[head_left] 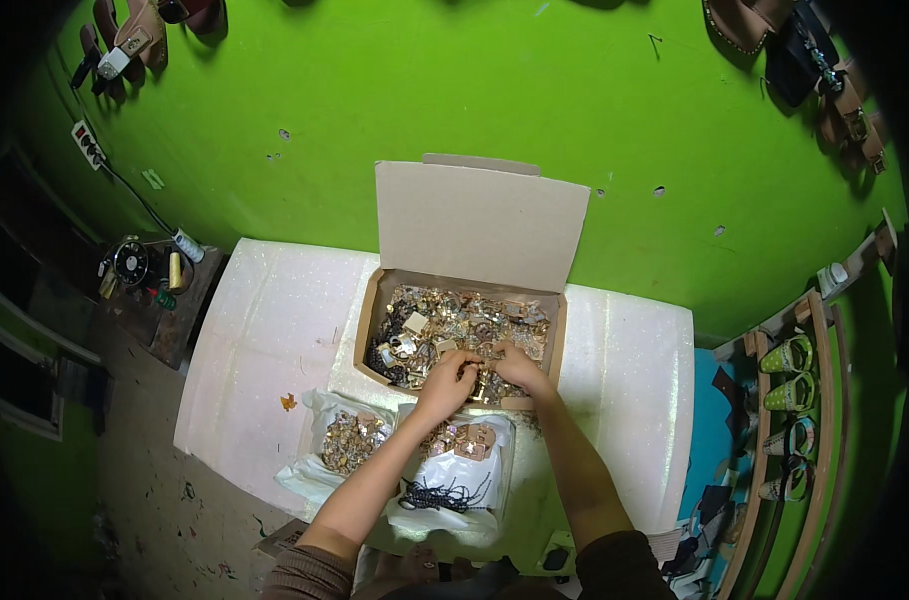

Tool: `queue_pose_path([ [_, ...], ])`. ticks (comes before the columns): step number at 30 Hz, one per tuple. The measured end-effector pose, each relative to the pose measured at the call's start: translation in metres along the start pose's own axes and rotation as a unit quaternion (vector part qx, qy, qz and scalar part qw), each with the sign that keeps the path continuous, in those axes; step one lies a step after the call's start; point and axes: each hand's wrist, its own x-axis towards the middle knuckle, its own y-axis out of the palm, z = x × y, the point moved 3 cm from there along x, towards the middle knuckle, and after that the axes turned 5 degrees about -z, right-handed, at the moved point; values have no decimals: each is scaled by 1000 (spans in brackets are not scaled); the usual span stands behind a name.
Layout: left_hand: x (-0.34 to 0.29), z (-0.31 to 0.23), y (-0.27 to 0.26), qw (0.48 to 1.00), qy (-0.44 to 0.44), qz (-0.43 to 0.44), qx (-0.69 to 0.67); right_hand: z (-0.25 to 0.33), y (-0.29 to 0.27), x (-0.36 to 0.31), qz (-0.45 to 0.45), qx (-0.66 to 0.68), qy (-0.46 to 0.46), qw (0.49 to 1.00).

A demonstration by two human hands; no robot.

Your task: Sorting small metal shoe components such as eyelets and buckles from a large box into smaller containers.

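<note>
Both hands work inside the open cardboard box [467, 300] on the white tabletop [265, 330]. The left hand [447, 380] and right hand [520, 368] curl into the gold trinkets [445, 325] at the box's near edge; whether either grip has closed on a piece cannot be told. Plastic bags [445, 480] of similar pieces lie just in front of the box.

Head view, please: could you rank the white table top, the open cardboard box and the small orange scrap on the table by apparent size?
1. White table top, largest.
2. Open cardboard box, lid included.
3. Orange scrap, by far the smallest.
</note>
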Motion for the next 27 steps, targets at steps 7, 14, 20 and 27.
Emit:
queue_pose_path([
  [7, 1, 6, -1, 999, -29, -13, -27, -1, 8, -3, 43, 82, -1, 996],
  [14, 1, 11, -2, 996, -41, -35, -71, -9, 13, 1, 100, 163, 16, 981],
  [20, 6, 13, -4, 943, -194, -7, -270, 18, -22, -16, 132, 280, 14, 951],
  [27, 6, 5, 4, 628, -375, 24, -681, 62, -58, -33, 151, 333, -50, 929],
])
